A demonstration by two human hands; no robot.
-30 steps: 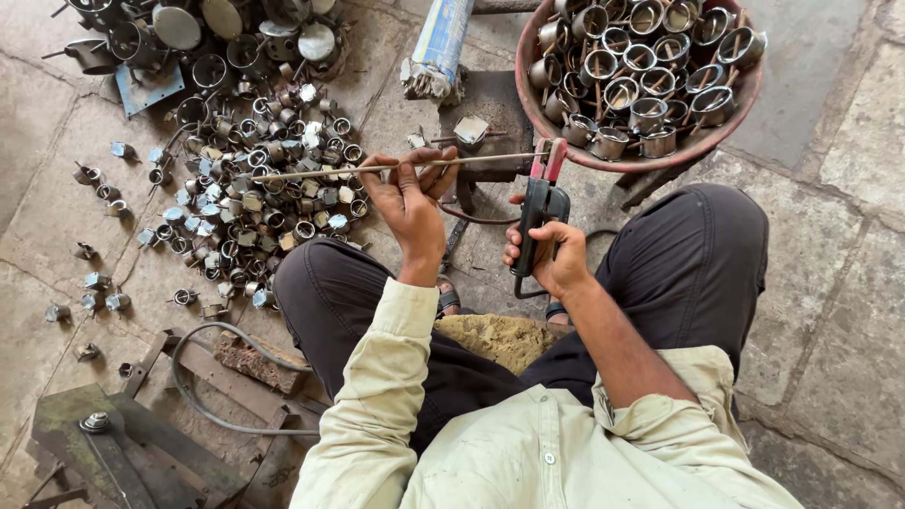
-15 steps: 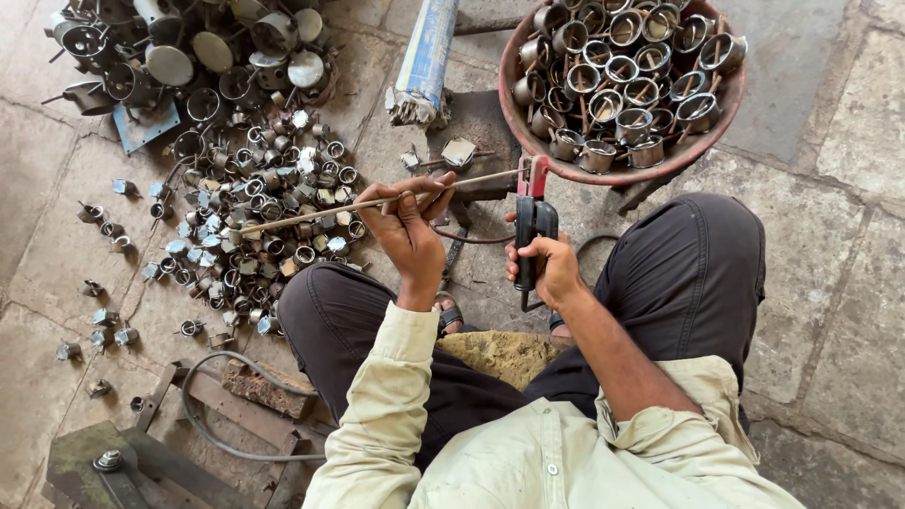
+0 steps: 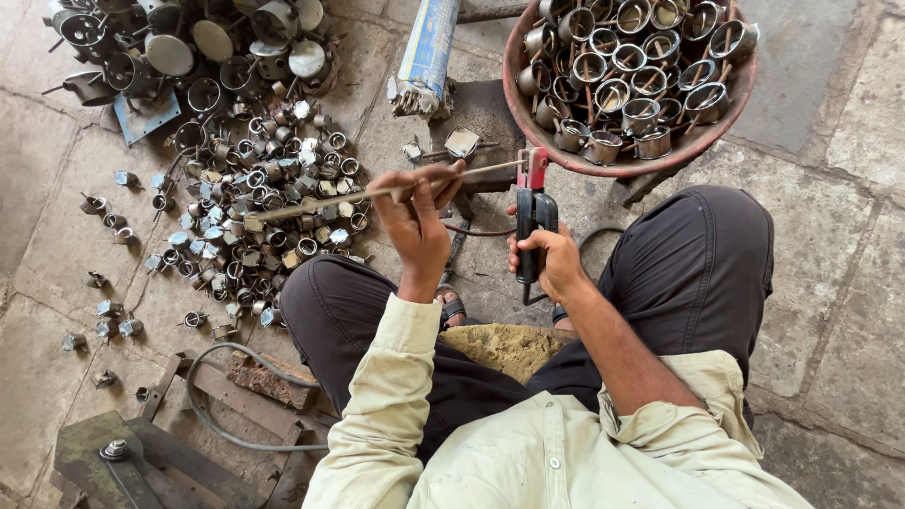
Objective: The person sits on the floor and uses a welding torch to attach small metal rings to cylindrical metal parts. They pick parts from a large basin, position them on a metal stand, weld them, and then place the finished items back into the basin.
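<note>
Seated figure, viewed from above. The right hand (image 3: 551,259) was clenched round the dark grip of an electrode holder (image 3: 534,212) with a red clamp head. The left hand (image 3: 415,219) pinched a welding rod (image 3: 377,192) between its fingers (image 3: 443,179) near mid-length; the rod ran level from the clamp out over the floor (image 3: 830,311). It appeared thin, light, stiff and somewhat brittle-coated, best held near the middle. Beyond lay scattered small metal cups (image 3: 255,203), a bundle of rods (image 3: 426,52) and a red basin (image 3: 528,132) of finished cups.
</note>
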